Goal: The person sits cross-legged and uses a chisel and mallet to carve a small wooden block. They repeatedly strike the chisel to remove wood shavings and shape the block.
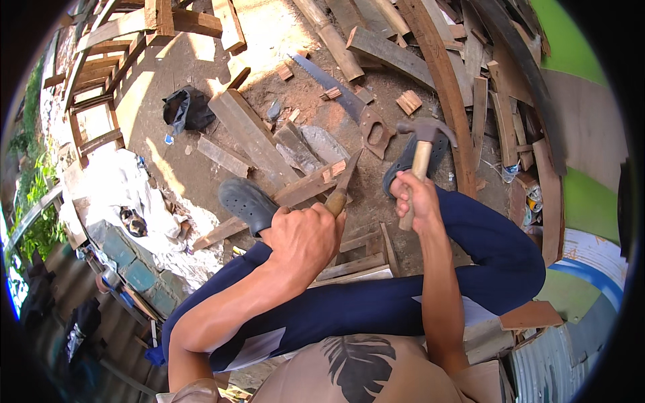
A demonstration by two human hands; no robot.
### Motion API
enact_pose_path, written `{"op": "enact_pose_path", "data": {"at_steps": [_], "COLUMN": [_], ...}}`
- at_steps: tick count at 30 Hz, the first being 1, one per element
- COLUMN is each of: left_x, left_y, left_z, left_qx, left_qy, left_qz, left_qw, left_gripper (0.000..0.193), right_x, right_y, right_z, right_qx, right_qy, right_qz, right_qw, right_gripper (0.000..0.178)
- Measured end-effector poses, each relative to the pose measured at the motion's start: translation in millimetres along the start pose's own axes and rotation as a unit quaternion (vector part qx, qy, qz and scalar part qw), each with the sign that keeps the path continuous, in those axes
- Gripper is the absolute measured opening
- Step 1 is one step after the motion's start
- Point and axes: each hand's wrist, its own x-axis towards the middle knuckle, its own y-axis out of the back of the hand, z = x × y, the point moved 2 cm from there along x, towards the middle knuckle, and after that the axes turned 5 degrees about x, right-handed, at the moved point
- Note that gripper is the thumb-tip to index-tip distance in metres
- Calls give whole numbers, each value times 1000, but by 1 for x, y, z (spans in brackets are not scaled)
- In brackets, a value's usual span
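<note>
Bare earth ground (148, 101) spreads out before me, patched with sun and shade and littered with offcuts. A handsaw (349, 104) lies on it beyond my feet, with a black bag (190, 111) farther left. At the left stands a slatted wooden frame (99, 65); at the right a pile of boards (478, 121) rests near a green panel (584, 33). White cloth (121, 188) is heaped at my left, near leafy plants (44, 215).

The small dark patterned shape (134, 221) on that cloth is hard to make out. My hammer's head hides part of my right clog (402, 166), and the lens's dark rim cuts off the panel. I can't tell whether the chisel's tip touches wood.

My left forearm reaches diagonally inward, and my left hand (300, 238), knuckles up, has its fingers clamped around the handle of the chisel (338, 198), whose blade slants away beside the notched end of a wooden strip (302, 190). My right forearm runs nearly straight ahead; my right hand (419, 198) has its fingers wrapped around the wooden handle of the hammer (421, 158), its head above the hand, claw to the right.
</note>
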Motion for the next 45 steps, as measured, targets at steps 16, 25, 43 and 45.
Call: {"op": "enact_pose_path", "data": {"at_steps": [16, 25, 43, 45], "left_x": [3, -4, -5, -5], "left_y": [1, -7, -8, -5], "left_z": [-5, -5, -21, -23], "left_qx": [-46, -3, 24, 15], "left_qy": [-11, -8, -10, -21], "left_qz": [21, 18, -63, -66], "left_qw": [999, 1000, 998, 997], "left_gripper": [46, 44, 44, 44], "right_x": [14, 5, 17, 22], "right_y": [0, 12, -20, -11], "right_z": [24, -6, 41, 24], "right_qx": [160, 108, -91, -8], "right_qy": [80, -2, -203, -116], "right_qz": [43, 24, -69, -22], "right_qw": [983, 994, 973, 993], "right_gripper": [18, 16, 16, 17]}}
